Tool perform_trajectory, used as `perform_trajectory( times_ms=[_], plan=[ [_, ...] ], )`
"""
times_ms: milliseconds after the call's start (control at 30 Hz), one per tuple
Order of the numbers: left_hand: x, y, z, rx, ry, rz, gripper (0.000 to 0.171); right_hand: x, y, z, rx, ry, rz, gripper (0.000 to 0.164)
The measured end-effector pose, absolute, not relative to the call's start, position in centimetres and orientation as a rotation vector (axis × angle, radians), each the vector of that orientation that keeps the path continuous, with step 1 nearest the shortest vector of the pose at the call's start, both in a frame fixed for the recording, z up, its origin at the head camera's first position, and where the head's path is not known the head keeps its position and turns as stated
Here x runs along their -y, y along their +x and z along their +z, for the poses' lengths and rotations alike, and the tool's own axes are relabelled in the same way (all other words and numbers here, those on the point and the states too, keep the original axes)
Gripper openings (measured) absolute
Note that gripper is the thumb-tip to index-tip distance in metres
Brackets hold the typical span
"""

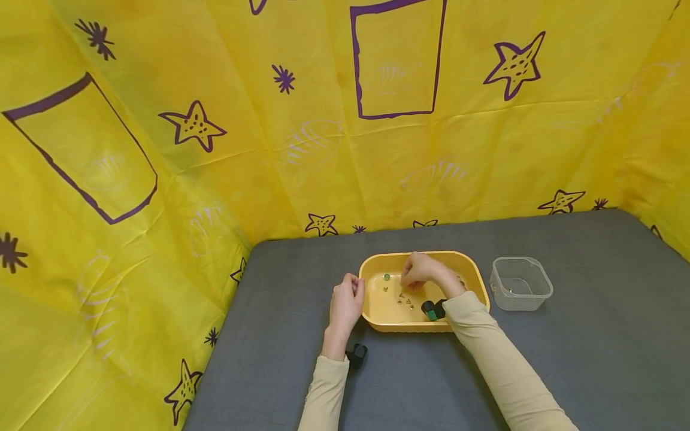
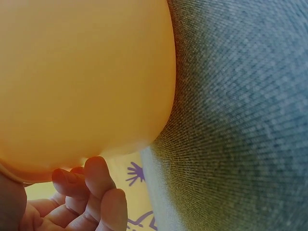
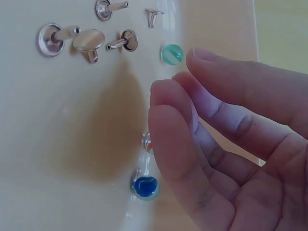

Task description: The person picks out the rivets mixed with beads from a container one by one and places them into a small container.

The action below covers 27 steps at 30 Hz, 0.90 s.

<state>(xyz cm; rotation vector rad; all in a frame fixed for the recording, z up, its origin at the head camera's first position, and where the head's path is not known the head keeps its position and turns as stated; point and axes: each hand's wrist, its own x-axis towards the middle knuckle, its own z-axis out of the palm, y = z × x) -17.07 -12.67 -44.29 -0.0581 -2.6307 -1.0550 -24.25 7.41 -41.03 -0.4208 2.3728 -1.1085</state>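
Observation:
A yellow plastic tub stands on the grey table, with several metal rivets and glass marbles on its bottom. My left hand holds the tub's left rim, fingers curled against the outer wall. Inside the tub hovers my right hand, its fingers loosely bent and thumb apart; nothing shows between them. In the right wrist view, rivets lie near a green marble. Below is a blue marble, and another marble is partly hidden behind the fingers.
To the right of the tub stands a clear plastic container with something small in it. The grey table backs onto a yellow cloth with purple drawings. Dark wrist cameras are strapped on both wrists.

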Motion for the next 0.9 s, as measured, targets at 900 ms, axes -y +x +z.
perform_trajectory(
  times_ms=[900],
  plan=[
    [12.7,-17.1,-44.4,2.639,-0.058,-1.062,0.017,-6.1,-24.4,-41.8,-2.398,-0.506,-0.992,0.014]
  ],
)
